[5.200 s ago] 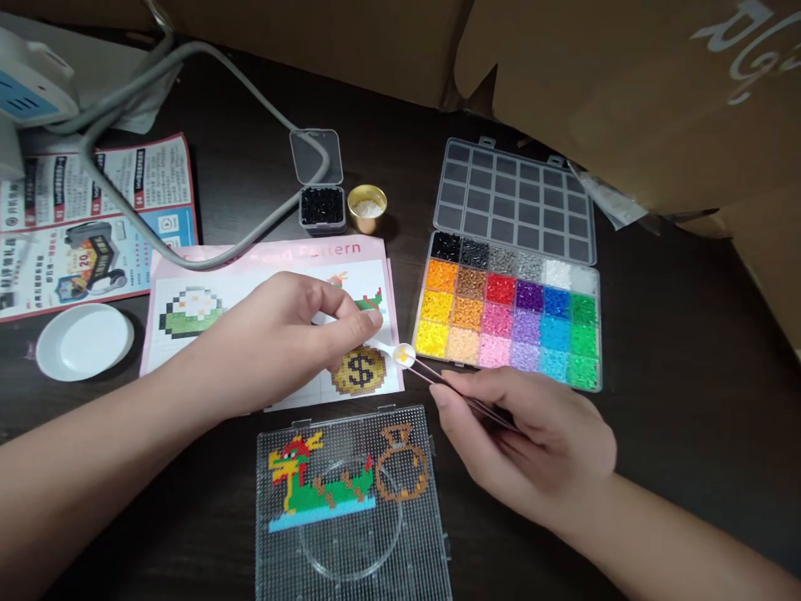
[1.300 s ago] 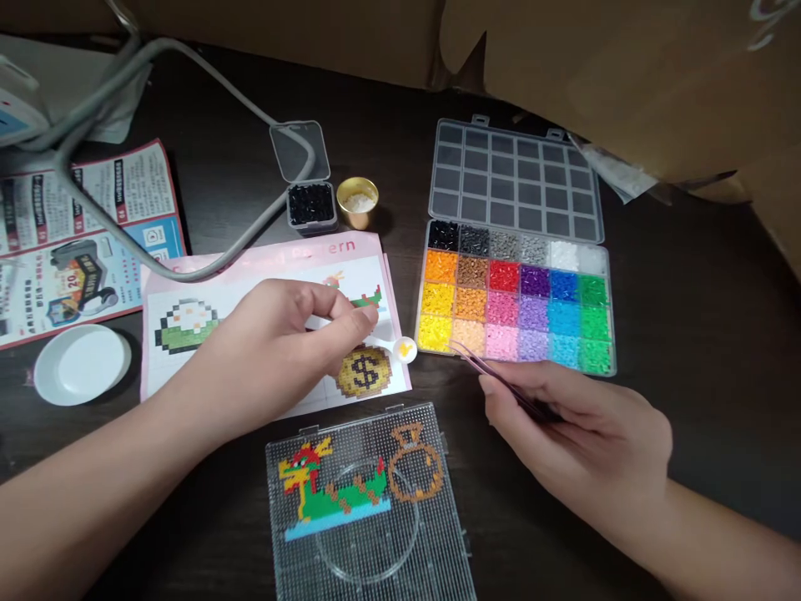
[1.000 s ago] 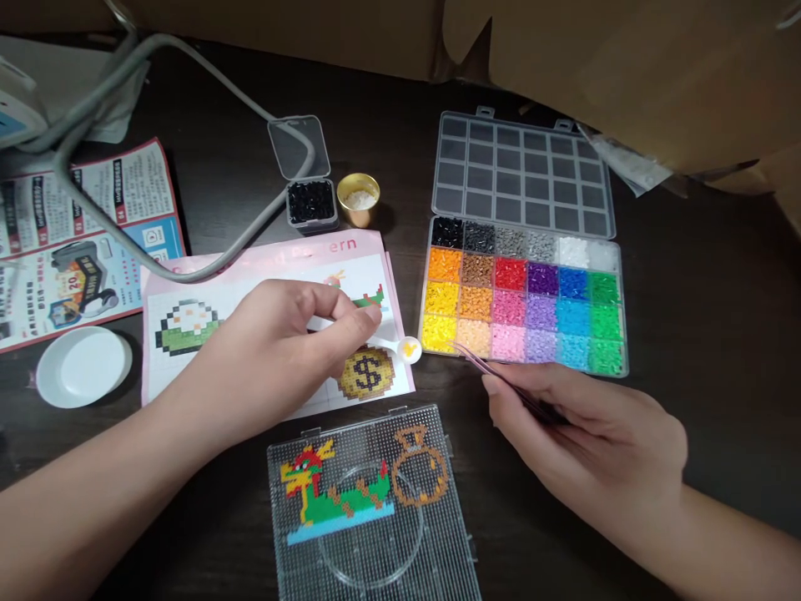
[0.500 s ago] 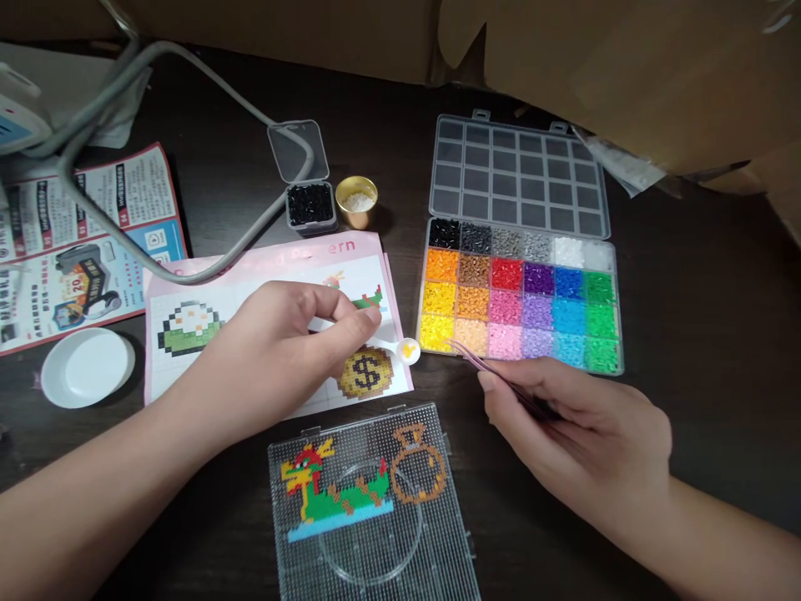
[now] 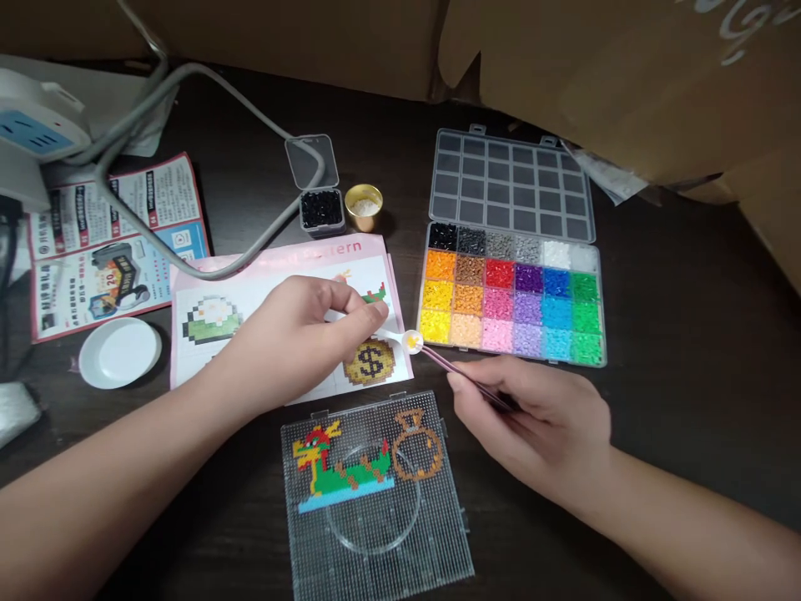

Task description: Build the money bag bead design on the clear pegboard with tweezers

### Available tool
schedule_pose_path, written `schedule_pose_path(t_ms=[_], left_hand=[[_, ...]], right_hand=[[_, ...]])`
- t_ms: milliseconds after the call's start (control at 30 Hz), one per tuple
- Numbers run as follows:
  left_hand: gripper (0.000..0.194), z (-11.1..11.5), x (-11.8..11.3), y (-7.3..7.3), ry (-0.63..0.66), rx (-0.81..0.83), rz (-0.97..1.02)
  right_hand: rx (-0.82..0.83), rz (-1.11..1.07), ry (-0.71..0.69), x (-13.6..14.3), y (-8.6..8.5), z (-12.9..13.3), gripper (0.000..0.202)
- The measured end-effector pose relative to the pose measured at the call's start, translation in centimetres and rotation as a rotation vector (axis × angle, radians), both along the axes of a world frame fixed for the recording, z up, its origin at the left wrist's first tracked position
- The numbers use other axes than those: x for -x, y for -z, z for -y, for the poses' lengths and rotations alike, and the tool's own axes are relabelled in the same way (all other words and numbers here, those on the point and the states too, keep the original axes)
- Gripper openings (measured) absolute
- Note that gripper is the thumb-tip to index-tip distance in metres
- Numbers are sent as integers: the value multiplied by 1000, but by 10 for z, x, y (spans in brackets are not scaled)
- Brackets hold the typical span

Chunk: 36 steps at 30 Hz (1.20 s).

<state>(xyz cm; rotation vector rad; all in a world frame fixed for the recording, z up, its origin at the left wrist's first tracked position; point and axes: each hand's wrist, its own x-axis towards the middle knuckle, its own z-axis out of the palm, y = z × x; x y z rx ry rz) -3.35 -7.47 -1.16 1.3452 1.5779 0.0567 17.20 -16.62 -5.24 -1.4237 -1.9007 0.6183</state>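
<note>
My left hand (image 5: 313, 334) pinches the handle of a small white spoon (image 5: 412, 341) with a few yellow-orange beads in its bowl, above the pattern sheet (image 5: 325, 380). Closed around pink tweezers (image 5: 460, 370), my right hand (image 5: 535, 417) has their tips at the spoon's bowl; whether a bead is between them is too small to tell. Below lies a clear pegboard (image 5: 375, 568) bearing a dragon bead figure (image 5: 347, 476) and a brown ring-shaped outline (image 5: 417, 451) with a few orange beads inside. A sorted bead box (image 5: 513, 292) lies open behind my right hand.
A black-bead box (image 5: 321, 209) and a gold cup (image 5: 364, 207) stand behind the sheet. A white dish (image 5: 120, 353), a printed leaflet (image 5: 125, 250), a grey cable (image 5: 118, 204) and a power strip (image 5: 41, 117) are at the left. Cardboard (image 5: 594, 75) borders the back.
My right hand has moved left with the tweezers, from the bead box's front edge to the spoon. The spoon is still in my left hand. The view has shifted slightly.
</note>
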Motion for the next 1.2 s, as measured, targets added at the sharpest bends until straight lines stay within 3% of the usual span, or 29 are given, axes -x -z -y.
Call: schedule_pose_path(t_ms=[133, 367, 700, 1200], left_hand=[[38, 3, 3, 2, -15, -11, 12], [37, 4, 9, 9, -6, -39, 48], [37, -1, 2, 0, -22, 45, 5], [37, -1, 1, 0, -13, 62, 11]], right_hand=[[42, -36, 40, -3, 1, 1, 9], [-110, 92, 245, -19, 2, 0, 8], [-196, 110, 131, -13, -4, -3, 27], [-250, 199, 110, -12, -7, -7, 25]])
